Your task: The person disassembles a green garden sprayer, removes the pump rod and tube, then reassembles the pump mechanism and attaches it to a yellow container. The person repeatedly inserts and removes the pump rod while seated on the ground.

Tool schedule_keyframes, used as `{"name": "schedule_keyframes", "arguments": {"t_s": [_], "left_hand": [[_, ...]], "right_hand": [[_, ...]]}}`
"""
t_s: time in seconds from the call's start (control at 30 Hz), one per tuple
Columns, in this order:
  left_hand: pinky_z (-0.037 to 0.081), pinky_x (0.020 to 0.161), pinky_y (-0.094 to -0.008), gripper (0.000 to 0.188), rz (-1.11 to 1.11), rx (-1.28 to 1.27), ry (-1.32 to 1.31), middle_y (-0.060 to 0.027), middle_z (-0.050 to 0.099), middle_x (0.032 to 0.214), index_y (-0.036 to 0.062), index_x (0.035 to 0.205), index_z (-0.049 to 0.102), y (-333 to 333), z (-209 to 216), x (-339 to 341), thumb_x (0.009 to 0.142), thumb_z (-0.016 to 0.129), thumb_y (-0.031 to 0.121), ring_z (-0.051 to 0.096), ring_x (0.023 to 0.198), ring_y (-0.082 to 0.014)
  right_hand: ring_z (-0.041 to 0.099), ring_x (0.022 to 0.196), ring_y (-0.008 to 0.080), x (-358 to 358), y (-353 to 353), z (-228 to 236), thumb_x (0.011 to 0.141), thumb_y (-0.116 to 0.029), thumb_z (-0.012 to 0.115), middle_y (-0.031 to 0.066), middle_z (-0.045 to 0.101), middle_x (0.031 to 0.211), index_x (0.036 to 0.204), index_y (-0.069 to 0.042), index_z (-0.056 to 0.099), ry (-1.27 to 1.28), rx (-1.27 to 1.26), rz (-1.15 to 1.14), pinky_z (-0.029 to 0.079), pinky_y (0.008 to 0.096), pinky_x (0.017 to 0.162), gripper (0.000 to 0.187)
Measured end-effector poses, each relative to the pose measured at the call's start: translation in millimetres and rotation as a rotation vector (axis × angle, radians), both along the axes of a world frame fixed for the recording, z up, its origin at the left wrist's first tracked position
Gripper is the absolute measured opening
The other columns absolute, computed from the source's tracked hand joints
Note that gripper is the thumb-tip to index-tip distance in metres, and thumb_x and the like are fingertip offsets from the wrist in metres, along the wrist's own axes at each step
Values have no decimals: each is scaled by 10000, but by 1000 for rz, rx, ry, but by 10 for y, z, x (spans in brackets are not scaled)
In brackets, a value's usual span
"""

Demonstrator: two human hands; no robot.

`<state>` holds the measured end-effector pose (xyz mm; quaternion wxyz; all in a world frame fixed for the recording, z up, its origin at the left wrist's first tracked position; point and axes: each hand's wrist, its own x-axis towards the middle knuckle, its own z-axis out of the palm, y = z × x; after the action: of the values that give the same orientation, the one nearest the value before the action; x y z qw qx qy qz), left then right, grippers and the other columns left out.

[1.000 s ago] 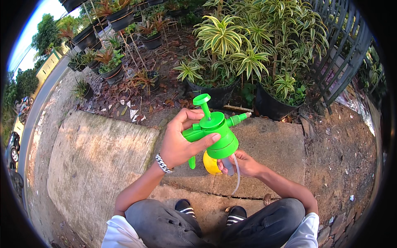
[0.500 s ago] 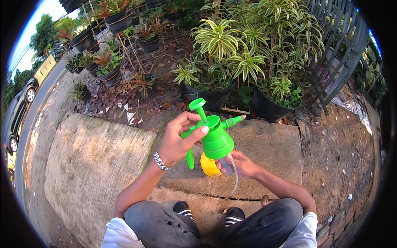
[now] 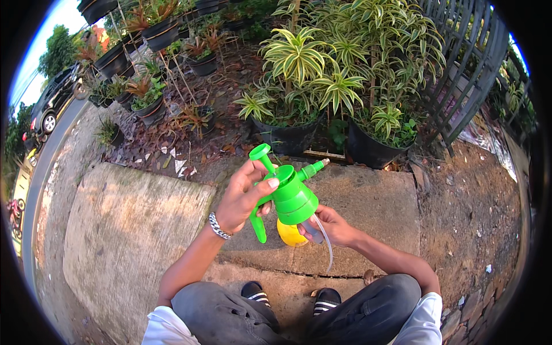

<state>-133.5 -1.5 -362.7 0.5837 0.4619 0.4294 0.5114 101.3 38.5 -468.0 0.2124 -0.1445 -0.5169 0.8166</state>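
A bright green pump sprayer head (image 3: 294, 201) is held up in front of me, tilted, its nozzle (image 3: 313, 169) pointing right and away. My left hand (image 3: 244, 195) is closed around its back, with the thumb on top beside the pump knob (image 3: 260, 152). Under the head, my right hand (image 3: 335, 226) pinches the greyish pump cylinder (image 3: 312, 231). A thin clear tube (image 3: 329, 252) dangles past the fingers. Lower down, partly hidden behind the sprayer head and my right hand, is the rounded yellow sprayer bottle (image 3: 291, 234), apart from the head.
Concrete slabs (image 3: 135, 224) lie beneath, with my sandalled feet (image 3: 325, 301) at the near side. Large black pots (image 3: 374, 146) of striped-leaf plants stand ahead, beside a dark slatted fence (image 3: 466, 63). Smaller hanging pots (image 3: 161, 35) are at upper left; a road with a dark car (image 3: 54, 106) lies beyond.
The sprayer head has shifted slightly left and tilted a little more, both hands keeping their hold. On the road, the dark car appears farther up the view.
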Motion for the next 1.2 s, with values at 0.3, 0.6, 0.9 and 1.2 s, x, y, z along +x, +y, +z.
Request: {"name": "schedule_keyframes", "arguments": {"t_s": [0.3, 0.6, 0.9, 1.2], "left_hand": [[405, 447, -179, 391, 91, 43, -77, -58, 624, 1028, 30, 1149, 525, 7, -46, -8, 852, 735, 175, 505, 576, -32], [392, 434, -170, 396, 82, 32, -83, -55, 630, 1019, -3, 1139, 554, 12, -46, -26, 837, 751, 158, 487, 528, -23], [382, 429, -166, 345, 99, 29, -117, -47, 637, 996, 10, 1091, 569, 12, -20, -29, 837, 755, 152, 476, 520, -16], [379, 422, -170, 284, 119, 5, -149, -52, 644, 1000, 32, 1028, 564, 15, -16, -36, 835, 746, 134, 482, 531, -18]], "right_hand": [[538, 676, 81, 13, 14, -18, 970, -284, 617, 26, 595, 908, 1101, -43, 559, 2, -34, -31, 422, 244, 580, 280], [494, 594, 58, 23, 8, 12, 1011, -375, 522, 11, 590, 897, 1066, -40, 560, -52, -13, -39, 384, 221, 512, 342], [495, 603, 61, -39, -67, 142, 973, -393, 589, 10, 567, 854, 1085, -52, 548, 43, -99, 6, 399, 219, 544, 361], [548, 674, 113, -20, -44, 110, 940, -450, 615, 42, 605, 937, 1100, -33, 573, 40, -85, 62, 448, 267, 605, 448]]}}
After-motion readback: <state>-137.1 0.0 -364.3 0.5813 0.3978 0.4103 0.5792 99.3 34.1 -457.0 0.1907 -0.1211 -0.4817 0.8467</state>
